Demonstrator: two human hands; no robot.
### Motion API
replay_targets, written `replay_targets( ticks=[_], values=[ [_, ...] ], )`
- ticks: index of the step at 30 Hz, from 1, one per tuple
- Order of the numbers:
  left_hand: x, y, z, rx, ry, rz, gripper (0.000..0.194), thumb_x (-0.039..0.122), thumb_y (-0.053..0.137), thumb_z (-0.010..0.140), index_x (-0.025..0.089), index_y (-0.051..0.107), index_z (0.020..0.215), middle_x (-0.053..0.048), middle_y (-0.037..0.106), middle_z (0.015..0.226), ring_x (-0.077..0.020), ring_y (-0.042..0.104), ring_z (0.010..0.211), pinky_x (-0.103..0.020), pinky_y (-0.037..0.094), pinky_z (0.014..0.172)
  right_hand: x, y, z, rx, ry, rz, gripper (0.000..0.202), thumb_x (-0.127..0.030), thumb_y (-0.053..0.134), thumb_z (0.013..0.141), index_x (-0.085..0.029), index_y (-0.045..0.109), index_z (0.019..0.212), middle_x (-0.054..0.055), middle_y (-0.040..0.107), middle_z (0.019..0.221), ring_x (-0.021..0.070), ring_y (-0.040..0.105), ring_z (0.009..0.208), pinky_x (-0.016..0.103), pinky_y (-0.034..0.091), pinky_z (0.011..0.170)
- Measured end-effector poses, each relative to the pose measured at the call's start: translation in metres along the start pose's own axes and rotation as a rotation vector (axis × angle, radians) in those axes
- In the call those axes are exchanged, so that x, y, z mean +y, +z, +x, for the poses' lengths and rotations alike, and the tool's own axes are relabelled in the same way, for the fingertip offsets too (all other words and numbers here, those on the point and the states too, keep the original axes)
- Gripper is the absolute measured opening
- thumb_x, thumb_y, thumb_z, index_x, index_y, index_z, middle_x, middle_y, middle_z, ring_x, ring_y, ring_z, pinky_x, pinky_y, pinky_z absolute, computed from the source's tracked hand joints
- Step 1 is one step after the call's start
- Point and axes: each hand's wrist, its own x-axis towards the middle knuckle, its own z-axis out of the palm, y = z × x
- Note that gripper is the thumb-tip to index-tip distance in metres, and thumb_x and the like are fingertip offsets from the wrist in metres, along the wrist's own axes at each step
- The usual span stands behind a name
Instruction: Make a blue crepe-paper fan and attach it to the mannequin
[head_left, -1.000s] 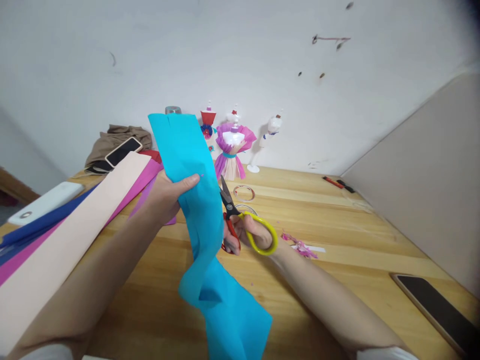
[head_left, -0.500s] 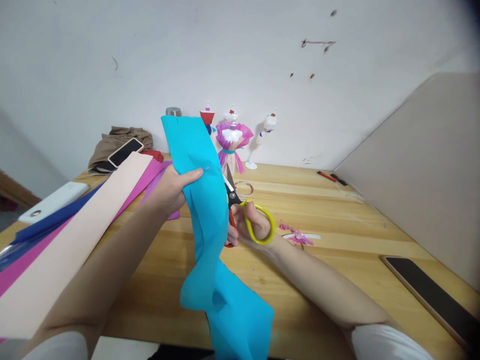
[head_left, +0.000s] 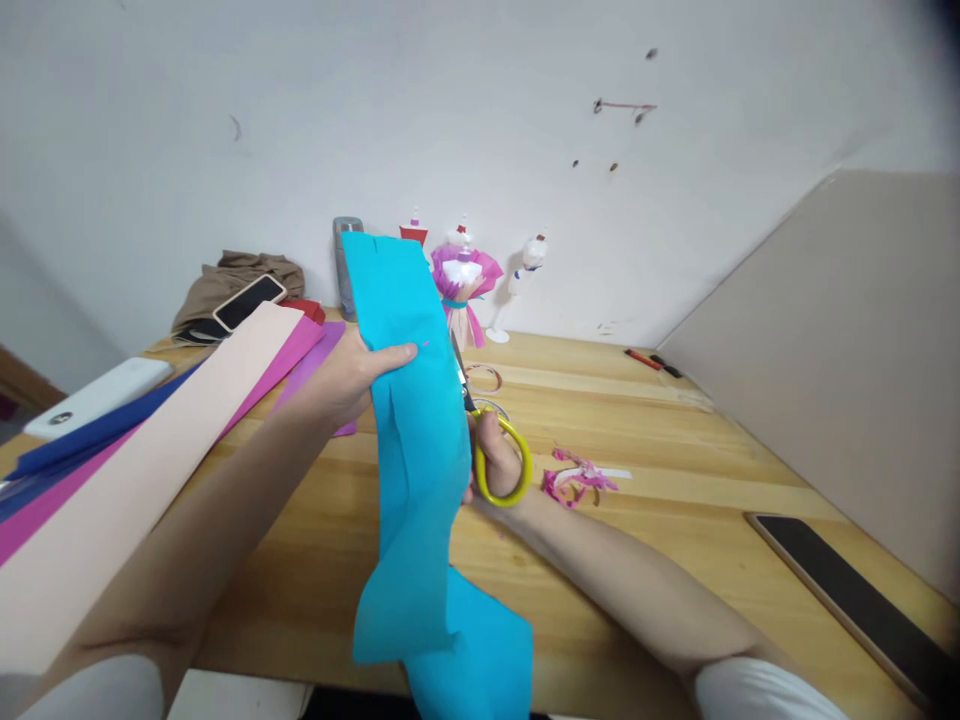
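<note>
My left hand pinches a long strip of bright blue crepe paper, thumb across its front and the fingers hidden behind. The strip stands upright above the hand and hangs in folds down past the table's front edge. Just right of it, my right hand grips scissors with a yellow handle loop round the thumb. Their dark blades point up and away along the strip's right edge, partly hidden behind the paper. Whether the blades touch the paper I cannot tell.
Folded pink, purple and dark blue paper strips lie at left beside a white case. Behind stand small dressed figures and a grey flask. Pink scraps and a phone lie at right.
The blue strip has shifted slightly right at its top, with my left hand. My right hand and the scissors have moved a little left, and the paper now hides more of them.
</note>
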Motion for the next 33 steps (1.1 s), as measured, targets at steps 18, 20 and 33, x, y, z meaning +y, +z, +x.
replay_targets(
  ticks=[18,20,33],
  values=[
    [-0.018,-0.004,0.008,-0.036,-0.025,0.010,0.049,0.032,0.090,0.066,0.020,0.073,0.110,-0.009,0.079,0.100,-0.0362,0.071,0.109,-0.047,0.061,0.091,-0.005,-0.005,-0.007,-0.090,-0.194,0.224,0.061,-0.076,0.055,0.085,-0.020,0.052,0.061,-0.006,0.045,0.045,0.0095,0.040,0.038,0.025,0.041,0.048],
    [-0.020,-0.004,0.008,-0.046,-0.017,0.008,0.048,0.034,0.090,0.066,0.021,0.073,0.109,-0.008,0.079,0.098,-0.0356,0.072,0.107,-0.046,0.061,0.090,-0.006,-0.003,-0.007,-0.116,-0.196,0.219,0.063,-0.076,0.054,0.086,-0.019,0.052,0.059,-0.005,0.045,0.045,0.0094,0.040,0.038,0.025,0.041,0.049],
    [-0.029,-0.007,0.008,-0.127,-0.027,0.011,0.054,0.035,0.085,0.074,0.016,0.070,0.122,-0.014,0.076,0.118,-0.0356,0.070,0.113,-0.047,0.059,0.096,-0.007,-0.013,0.002,-0.096,-0.217,0.014,0.073,-0.081,0.045,0.086,-0.020,0.049,0.048,-0.001,0.043,0.034,0.0107,0.044,0.035,0.024,0.038,0.043]
  ],
)
